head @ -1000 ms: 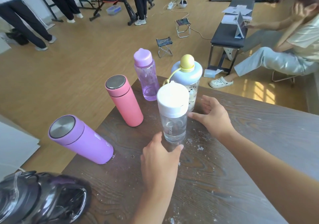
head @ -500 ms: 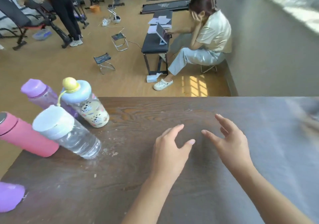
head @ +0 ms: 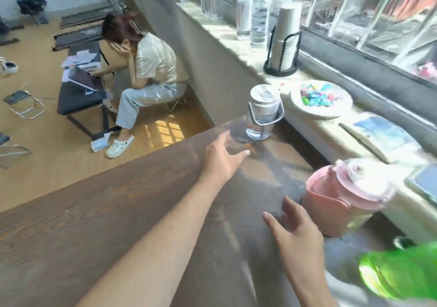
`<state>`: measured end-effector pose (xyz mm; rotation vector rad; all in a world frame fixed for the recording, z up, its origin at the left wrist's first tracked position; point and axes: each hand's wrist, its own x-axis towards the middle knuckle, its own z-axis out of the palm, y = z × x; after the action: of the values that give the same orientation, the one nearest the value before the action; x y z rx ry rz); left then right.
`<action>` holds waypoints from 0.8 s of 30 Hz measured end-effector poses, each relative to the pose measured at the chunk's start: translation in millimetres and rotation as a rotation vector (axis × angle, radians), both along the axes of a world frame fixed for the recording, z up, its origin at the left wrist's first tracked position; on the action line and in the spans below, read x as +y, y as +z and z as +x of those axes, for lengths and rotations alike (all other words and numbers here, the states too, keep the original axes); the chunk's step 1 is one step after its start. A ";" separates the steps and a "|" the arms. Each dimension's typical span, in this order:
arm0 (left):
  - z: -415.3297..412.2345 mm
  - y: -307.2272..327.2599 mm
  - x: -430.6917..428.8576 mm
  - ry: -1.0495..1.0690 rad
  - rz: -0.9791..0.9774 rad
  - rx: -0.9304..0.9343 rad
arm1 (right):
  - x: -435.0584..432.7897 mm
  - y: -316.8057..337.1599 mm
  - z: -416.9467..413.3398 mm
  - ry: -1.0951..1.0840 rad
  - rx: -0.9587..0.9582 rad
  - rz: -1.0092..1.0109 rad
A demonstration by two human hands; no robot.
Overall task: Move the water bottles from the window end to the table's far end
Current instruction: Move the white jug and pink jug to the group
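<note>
At the window end of the dark wooden table (head: 99, 217) stand a clear bottle with a white lid and grey carry handle (head: 263, 115), a pink bottle with a clear lid (head: 340, 202) and a blurred green bottle (head: 402, 271) at the lower right. My left hand (head: 222, 162) stretches out open, its fingertips a short way from the clear bottle's base. Open too, my right hand (head: 295, 231) hovers just left of the pink bottle without touching it. Neither hand holds anything.
Along the window sill (head: 248, 53) stand tall clear bottles (head: 259, 11), a cup stack in a black holder (head: 283, 39), a plate of coloured wrappers (head: 319, 98) and booklets (head: 387, 136). A person (head: 151, 75) sits by a black bench (head: 78, 89) beyond the table's edge.
My view has swung right from the far-end bottles to the window end. Both hands left the white-capped clear bottle and now reach toward the window-side bottles.
</note>
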<state>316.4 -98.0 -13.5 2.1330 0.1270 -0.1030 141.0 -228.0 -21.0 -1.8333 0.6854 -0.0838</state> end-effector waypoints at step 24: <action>79.4 -34.5 -103.3 0.257 -0.080 -0.162 | -64.7 -42.5 10.0 -0.560 -0.306 0.013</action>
<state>395.8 -201.3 -48.0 2.0180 0.2945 0.2118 150.9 -292.7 -63.6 -1.5238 0.9534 -0.7100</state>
